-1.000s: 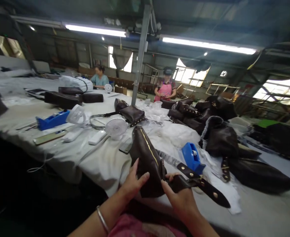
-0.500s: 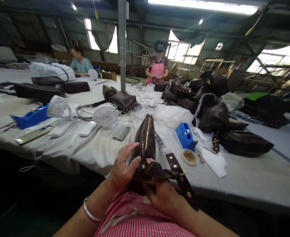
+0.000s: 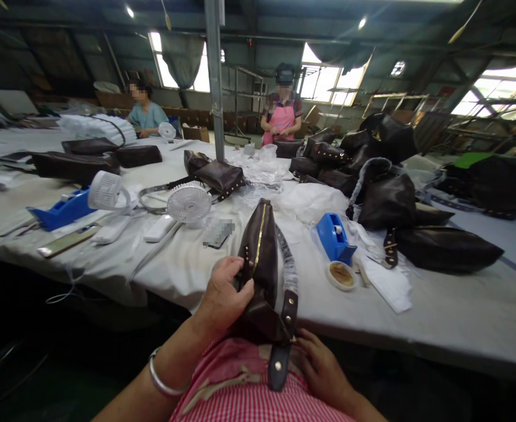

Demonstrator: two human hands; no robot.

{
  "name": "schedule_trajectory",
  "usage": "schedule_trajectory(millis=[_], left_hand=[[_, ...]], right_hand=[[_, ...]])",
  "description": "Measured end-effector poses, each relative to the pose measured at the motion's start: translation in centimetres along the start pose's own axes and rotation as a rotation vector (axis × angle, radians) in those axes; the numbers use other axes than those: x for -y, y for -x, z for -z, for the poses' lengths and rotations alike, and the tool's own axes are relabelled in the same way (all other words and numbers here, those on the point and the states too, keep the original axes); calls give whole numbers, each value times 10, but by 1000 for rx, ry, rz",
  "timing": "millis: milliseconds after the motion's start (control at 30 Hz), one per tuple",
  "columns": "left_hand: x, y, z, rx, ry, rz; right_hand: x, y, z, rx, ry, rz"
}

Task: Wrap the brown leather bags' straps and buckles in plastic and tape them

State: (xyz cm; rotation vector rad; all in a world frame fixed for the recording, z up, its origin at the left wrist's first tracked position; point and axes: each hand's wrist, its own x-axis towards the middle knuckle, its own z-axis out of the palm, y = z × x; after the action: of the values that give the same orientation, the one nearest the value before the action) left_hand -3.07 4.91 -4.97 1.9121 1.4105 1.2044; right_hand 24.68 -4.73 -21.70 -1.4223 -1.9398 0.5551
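Observation:
A dark brown leather bag [image 3: 260, 258] with a gold zipper stands on the table's near edge, tipped toward me. My left hand [image 3: 222, 296] is closed around its left side near the zipper end. Its studded strap [image 3: 284, 328] hangs down over my lap, one end wrapped in clear plastic. My right hand [image 3: 321, 369] rests low beside the strap's tip, fingers curled by the bag's bottom; what it grips is hidden.
A blue tape dispenser [image 3: 333, 237] and a small round dish [image 3: 340, 274] sit right of the bag. Small white fans [image 3: 188, 203], a second blue dispenser [image 3: 62, 211] and a pile of dark bags [image 3: 385, 193] lie on the grey table [image 3: 460, 310]. Two people work at the far side.
The bag was pulled nearer and stood more upright. The strap, held out to the right before, now hangs down over my lap. My right hand dropped lower.

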Motion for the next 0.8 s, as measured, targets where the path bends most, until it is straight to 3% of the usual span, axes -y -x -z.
schedule_trajectory(millis=[67,167,233,333,433,500,600,700,800], left_hand=[[-1,2,-2,-17,64,-10],[-4,3,-8,-6,157,9],[-8,2,-11,21,252,75],[-17,1,-11,64,390,214],[-21,4,-8,67,443,320],[-20,7,-6,75,463,373],[-19,8,-7,110,452,354],[-24,5,-9,152,395,212],[-31,2,-11,218,301,56]], right_hand=[[-6,-6,21,-89,24,-89],[27,-38,58,-236,-13,-62],[69,-61,74,-198,-101,115],[124,-79,78,5,-100,480],[142,-81,71,161,-112,674],[140,-84,70,163,-234,621],[138,-103,76,62,-397,410],[150,-132,82,-7,-445,231],[166,-157,84,-56,-442,178]])
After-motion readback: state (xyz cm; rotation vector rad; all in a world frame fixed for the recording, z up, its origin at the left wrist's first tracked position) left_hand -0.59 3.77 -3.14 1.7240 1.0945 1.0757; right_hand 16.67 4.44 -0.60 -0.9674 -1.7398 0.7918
